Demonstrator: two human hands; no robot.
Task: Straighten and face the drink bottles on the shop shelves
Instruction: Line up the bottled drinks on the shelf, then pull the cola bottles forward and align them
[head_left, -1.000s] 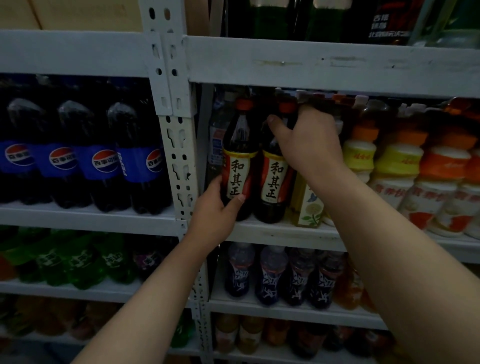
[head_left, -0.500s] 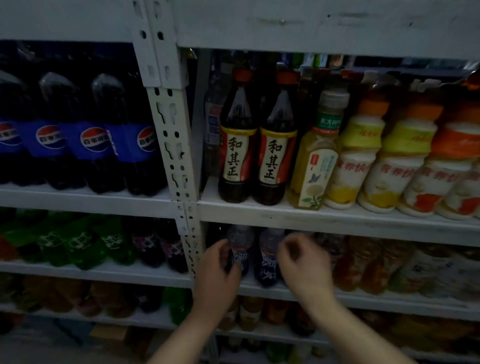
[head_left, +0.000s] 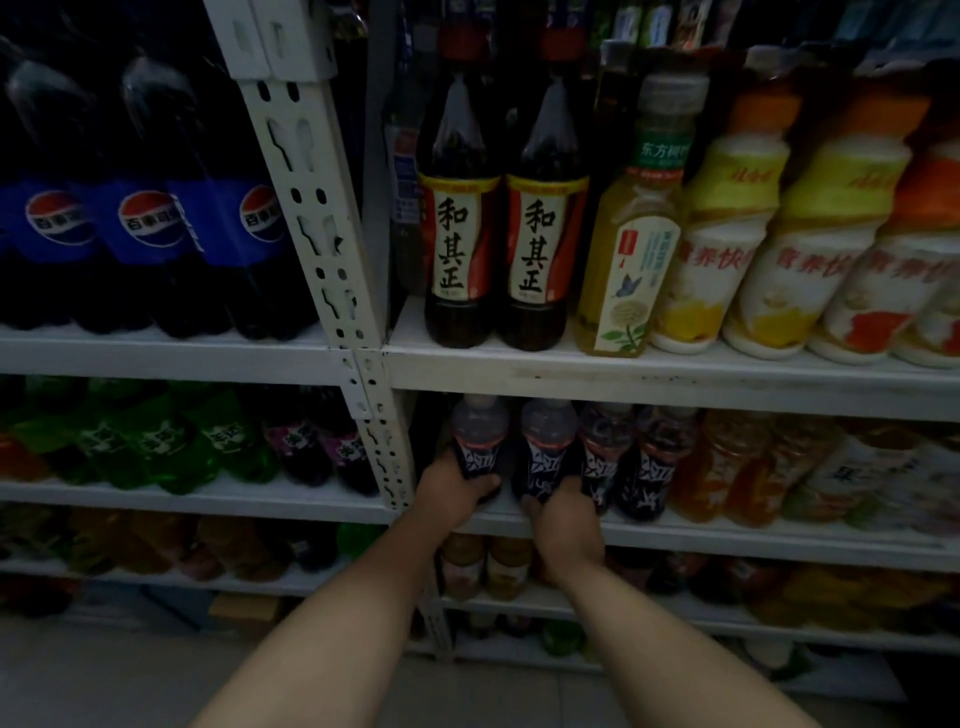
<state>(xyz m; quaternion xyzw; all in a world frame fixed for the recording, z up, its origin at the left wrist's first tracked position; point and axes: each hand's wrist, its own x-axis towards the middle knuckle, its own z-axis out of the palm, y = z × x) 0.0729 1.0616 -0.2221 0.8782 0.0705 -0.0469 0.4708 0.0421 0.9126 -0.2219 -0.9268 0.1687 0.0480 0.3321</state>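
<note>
On the lower right-bay shelf (head_left: 727, 540) stands a row of small dark bottles with navy labels. My left hand (head_left: 452, 491) grips the base of the leftmost one (head_left: 478, 436). My right hand (head_left: 563, 525) grips the base of the second one (head_left: 545, 441). Two more of the same kind (head_left: 602, 457) stand right of them. One shelf up, two tall dark tea bottles with red and cream labels (head_left: 460, 234) face forward next to a yellow tea bottle (head_left: 631, 270).
A perforated white upright (head_left: 322, 249) divides the bays. Large cola bottles (head_left: 140, 223) fill the left bay, green soda bottles (head_left: 156, 441) below them. Yellow and orange milk-drink bottles (head_left: 727, 249) crowd the upper right, orange drinks (head_left: 727, 467) the lower right. Grey floor lies below.
Both hands left the tall tea bottles, dropped one shelf down and took hold of the two leftmost small navy-label bottles. The view tilted down.
</note>
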